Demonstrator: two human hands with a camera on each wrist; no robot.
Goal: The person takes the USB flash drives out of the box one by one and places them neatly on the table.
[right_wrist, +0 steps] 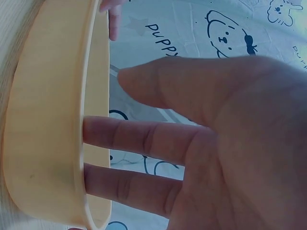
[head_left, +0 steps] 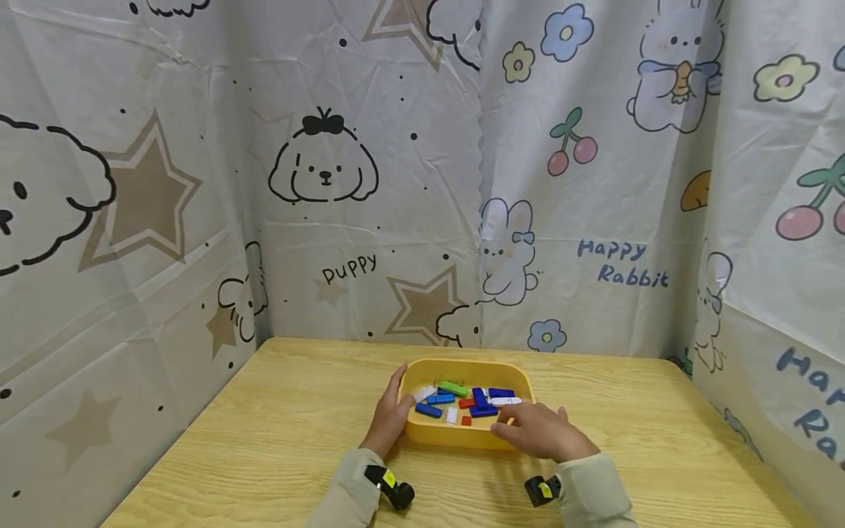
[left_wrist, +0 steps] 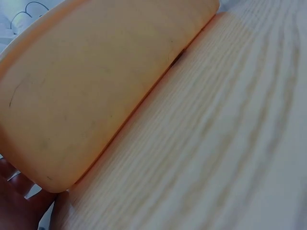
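Cartoon-printed fabric screens on three sides; pale wood-grain tabletop (head_left: pixel 277 433) beneath. Shallow yellow plastic tray with rounded corners (head_left: pixel 462 438) set near the middle of the tabletop, closer to the front edge, loaded with small blue, white, red and green plastic blocks (head_left: pixel 484 403). Left hand (head_left: pixel 389 418) curled against the tray's left wall, thumb hooked over the rim, steadying it. Right hand (head_left: pixel 541 431) at the tray's near right corner, fingers (right_wrist: pixel 139 139) straight and slightly spread, reaching over the rim; whether any block is touched cannot be told. Risks as judged: downward pressure on the near rim likely to tip the light tray and spill blocks; loose, overlapping blocks prone to slip or scatter when picked; uneven push from either hand liable to slide the tray across the smooth wood.
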